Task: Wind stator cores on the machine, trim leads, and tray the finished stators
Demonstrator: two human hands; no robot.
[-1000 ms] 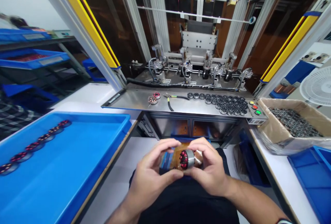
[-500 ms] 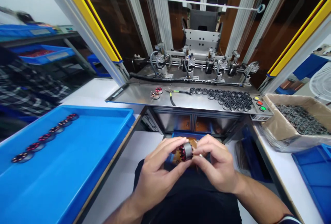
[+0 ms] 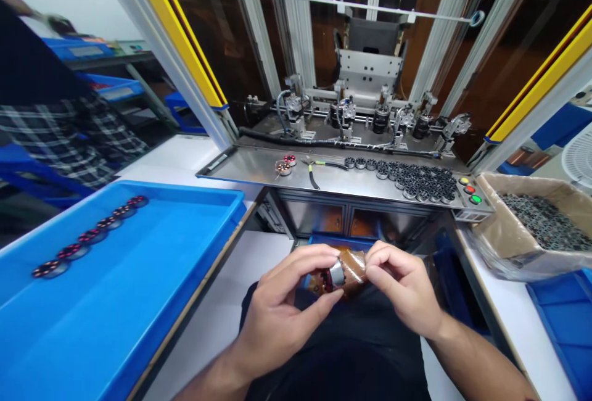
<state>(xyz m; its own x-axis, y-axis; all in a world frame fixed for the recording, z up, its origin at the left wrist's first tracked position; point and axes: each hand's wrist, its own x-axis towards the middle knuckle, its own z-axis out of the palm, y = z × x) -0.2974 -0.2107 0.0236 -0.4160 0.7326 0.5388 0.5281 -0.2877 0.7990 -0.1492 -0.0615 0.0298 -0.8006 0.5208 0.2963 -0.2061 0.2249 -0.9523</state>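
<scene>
Between thumb and fingertips, my left hand (image 3: 289, 305) grips a wound motor stator (image 3: 337, 272), a grey metal ring with red and copper coils facing left. To its right, my right hand (image 3: 404, 284) is closed in a pinch, apart from the stator; whatever it pinches is too small to make out. Below and behind the hands sits a brown, shiny wrapped bundle (image 3: 354, 265) near my lap. On the steel shelf ahead lie two wound stators, one copper (image 3: 283, 169) and one red (image 3: 290, 159), beside cutting pliers (image 3: 312, 169) with black and yellow-green handles.
A blue tray (image 3: 185, 234) at left holds a row of wound stators (image 3: 92, 235). Many black unwound cores (image 3: 420, 179) cover the shelf's right side, near push buttons (image 3: 469, 190). A lined carton (image 3: 513, 228) of metal parts stands right. A winding machine (image 3: 370, 68) rises behind; a person (image 3: 50, 123) stands left.
My right hand has drawn away from the stator toward the right, while my left hand keeps hold of it and tilts it. The view has shifted, and the person at left has come further into view.
</scene>
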